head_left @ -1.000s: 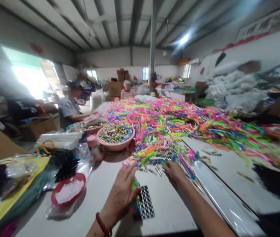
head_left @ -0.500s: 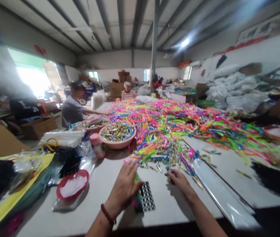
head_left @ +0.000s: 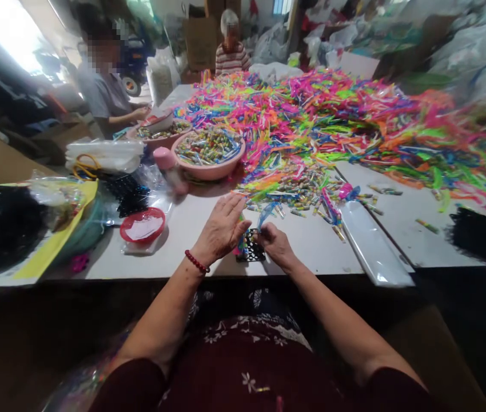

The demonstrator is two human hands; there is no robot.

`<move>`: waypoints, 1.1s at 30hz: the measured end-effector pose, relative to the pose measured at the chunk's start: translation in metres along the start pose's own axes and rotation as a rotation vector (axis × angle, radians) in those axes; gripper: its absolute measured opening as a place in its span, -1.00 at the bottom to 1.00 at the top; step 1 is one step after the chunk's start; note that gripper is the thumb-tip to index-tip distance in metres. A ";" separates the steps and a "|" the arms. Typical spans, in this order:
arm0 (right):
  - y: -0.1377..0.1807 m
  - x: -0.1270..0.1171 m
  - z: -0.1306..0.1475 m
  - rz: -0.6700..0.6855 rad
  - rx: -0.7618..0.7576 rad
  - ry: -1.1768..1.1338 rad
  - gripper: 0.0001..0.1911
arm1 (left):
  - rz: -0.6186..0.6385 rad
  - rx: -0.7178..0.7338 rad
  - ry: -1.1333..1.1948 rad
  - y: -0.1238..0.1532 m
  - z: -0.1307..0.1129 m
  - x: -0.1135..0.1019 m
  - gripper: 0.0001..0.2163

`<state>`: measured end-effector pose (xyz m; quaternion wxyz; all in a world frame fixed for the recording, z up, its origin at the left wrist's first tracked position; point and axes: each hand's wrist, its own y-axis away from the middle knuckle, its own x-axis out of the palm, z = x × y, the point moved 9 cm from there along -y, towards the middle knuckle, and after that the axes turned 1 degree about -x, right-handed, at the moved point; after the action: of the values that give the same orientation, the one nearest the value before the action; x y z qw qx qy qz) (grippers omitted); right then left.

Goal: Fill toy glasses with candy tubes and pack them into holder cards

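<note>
My left hand (head_left: 222, 230), with a dark red bead bracelet (head_left: 197, 262) at the wrist, lies with its fingers stretched out over the left side of a black tray full of holes (head_left: 255, 252). Bright green and pink pieces show beneath its thumb; how they sit there is partly hidden. At the tray's right edge my right hand (head_left: 276, 245) is closed in a pinch on a small piece with a blue plastic streamer (head_left: 267, 213) rising from it. Just beyond both hands are several loose small printed tubes (head_left: 298, 197).
A large heap of coloured streamers (head_left: 311, 126) covers the table's far side. A pink basin of tubes (head_left: 212, 171) and a pink-capped bottle (head_left: 170, 166) stand left, behind a red dish (head_left: 144, 226). Clear plastic sleeves (head_left: 371, 246) lie right. Two people (head_left: 232, 54) are across the table.
The view has tilted down. My right hand has come left from the loose tubes to the black tray, now with a blue streamer at its fingers. My left hand stays over the tray.
</note>
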<state>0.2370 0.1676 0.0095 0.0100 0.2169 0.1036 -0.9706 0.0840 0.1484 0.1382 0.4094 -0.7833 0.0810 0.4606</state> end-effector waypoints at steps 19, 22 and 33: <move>-0.016 0.029 0.001 0.184 -0.044 0.544 -0.86 | -0.174 0.139 -0.280 0.010 0.004 0.008 -0.46; -0.018 0.034 0.003 0.195 -0.068 0.574 -0.82 | -0.177 0.148 -0.305 0.009 0.005 0.010 -0.44; -0.022 0.045 -0.009 0.159 -0.072 0.518 -0.82 | -0.175 0.211 -0.241 0.002 0.000 0.010 -0.58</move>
<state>0.1984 0.1926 -0.0134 0.0672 0.4649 0.1198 -0.8746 0.0889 0.1496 0.1288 0.5347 -0.6791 0.0106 0.5028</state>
